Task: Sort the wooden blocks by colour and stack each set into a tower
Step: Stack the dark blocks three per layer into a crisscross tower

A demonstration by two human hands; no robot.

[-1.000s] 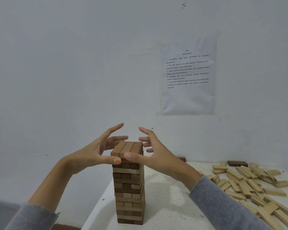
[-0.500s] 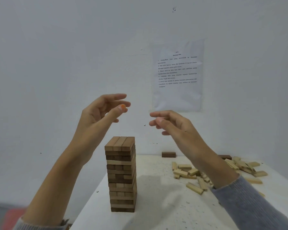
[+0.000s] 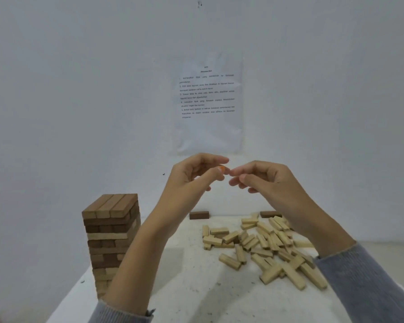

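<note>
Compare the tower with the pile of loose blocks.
The tower stands upright in neat crossed layers near the table's left edge; the pile lies scattered and low to its right. The tower is mostly dark brown with some pale layers; the pile is almost all pale. Both are made of like-shaped wooden blocks and rest on the white table.

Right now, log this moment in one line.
left hand empty | right hand empty | brown wooden block tower standing | pale wooden blocks loose
</note>
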